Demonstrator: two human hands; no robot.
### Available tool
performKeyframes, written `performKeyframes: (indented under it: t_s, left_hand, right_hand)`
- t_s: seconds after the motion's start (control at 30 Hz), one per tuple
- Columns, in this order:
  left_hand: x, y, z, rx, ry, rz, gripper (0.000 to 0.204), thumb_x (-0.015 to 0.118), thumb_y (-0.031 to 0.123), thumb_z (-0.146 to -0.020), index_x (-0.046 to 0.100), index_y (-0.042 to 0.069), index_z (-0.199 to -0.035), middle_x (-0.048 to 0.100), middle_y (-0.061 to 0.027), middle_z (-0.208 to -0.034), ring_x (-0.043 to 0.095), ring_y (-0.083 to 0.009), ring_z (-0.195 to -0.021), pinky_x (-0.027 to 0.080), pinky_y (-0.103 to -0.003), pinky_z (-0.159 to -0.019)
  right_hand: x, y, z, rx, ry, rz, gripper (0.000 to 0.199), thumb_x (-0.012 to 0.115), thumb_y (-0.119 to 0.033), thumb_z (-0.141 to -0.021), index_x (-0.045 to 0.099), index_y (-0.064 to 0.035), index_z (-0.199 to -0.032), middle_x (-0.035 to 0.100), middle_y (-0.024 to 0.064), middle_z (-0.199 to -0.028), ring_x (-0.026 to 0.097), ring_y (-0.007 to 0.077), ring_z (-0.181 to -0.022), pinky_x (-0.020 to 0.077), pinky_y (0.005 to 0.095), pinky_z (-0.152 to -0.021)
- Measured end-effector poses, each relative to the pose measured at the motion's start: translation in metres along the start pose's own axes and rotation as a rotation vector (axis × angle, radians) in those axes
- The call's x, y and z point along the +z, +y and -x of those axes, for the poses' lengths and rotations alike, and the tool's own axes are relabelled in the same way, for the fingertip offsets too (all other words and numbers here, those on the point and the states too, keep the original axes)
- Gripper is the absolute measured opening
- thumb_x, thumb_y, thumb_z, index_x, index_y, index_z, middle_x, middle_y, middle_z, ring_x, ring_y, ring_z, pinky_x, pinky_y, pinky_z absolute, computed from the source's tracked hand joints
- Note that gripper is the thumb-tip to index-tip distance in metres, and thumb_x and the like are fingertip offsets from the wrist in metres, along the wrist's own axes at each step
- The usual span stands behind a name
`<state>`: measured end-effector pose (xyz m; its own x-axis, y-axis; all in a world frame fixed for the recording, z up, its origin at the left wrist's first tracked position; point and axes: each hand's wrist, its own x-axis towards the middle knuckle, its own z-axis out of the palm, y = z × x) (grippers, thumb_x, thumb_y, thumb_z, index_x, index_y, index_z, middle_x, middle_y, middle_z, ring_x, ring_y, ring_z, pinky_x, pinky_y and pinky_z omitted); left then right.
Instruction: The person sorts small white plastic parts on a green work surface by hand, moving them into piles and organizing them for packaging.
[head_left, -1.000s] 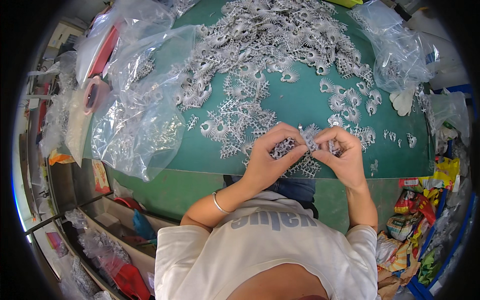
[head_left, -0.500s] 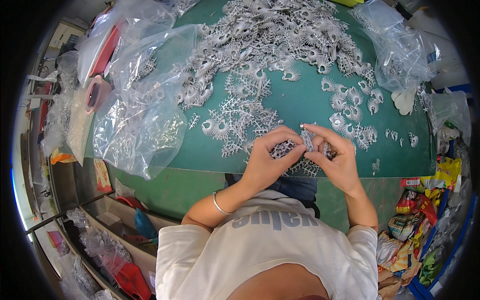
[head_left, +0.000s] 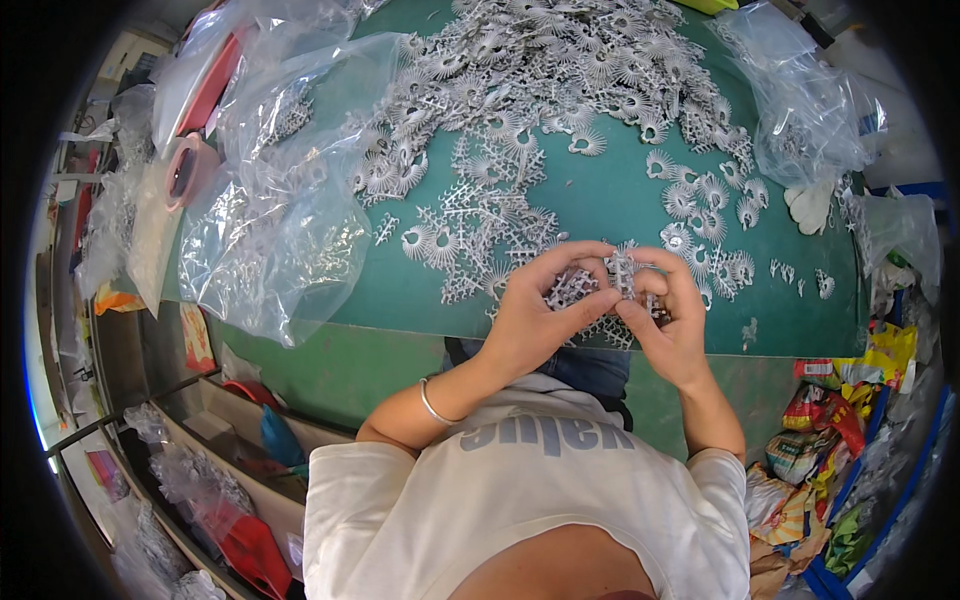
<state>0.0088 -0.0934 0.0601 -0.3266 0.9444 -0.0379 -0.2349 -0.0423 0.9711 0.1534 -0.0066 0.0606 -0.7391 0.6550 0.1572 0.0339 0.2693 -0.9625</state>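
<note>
Close to the table's near edge, my left hand and my right hand meet, fingertips and thumbs closed on a small grey branching piece. More grey lattice pieces sit within the curl of my left fingers. Others show between the fingers of my right hand, partly hidden. Below the thumbs, further lattice pieces lie at the table edge. A spread of branching pieces lies beyond my left hand. Fan-shaped grey pieces are scattered beyond my right hand.
A large heap of grey pieces covers the far middle of the green table. Clear plastic bags lie at the left, beside a roll of tape. Another clear bag lies far right. Colourful packets fill the lower right.
The grey branching piece between my fingertips has turned and shows more of its lattice side. My right fingers have curled closer around it; both hands stay nearly in place.
</note>
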Motion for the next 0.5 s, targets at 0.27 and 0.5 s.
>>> performKeyframes:
  t_s: [0.27,0.5]
  left_hand:
    - [-0.0032,0.0039,0.0019,-0.111,-0.005,0.038,0.022,0.067,0.002,-0.075,0.061,-0.001,-0.096,0.062,-0.0033,-0.089,0.055,-0.0081,-0.083,0.044,-0.023,-0.076]
    - [-0.0001,0.0037,0.0035,-0.087,0.079,0.002,0.024,0.068,0.004,-0.075,0.061,-0.002,-0.097,0.063,-0.0038,-0.086,0.056,-0.0066,-0.080,0.045,-0.021,-0.072]
  right_hand:
    - [0.0007,-0.0063,-0.0021,0.012,-0.010,-0.036,0.033,0.065,-0.001,-0.077,0.049,-0.0006,-0.106,0.061,0.0051,-0.078,0.048,0.0056,-0.061,0.0383,0.0199,-0.055]
    - [0.0082,-0.0029,0.0020,0.014,0.133,0.080,0.024,0.066,0.000,-0.076,0.057,0.0006,-0.099,0.058,0.0021,-0.076,0.046,0.0035,-0.061,0.0349,0.0178,-0.053]
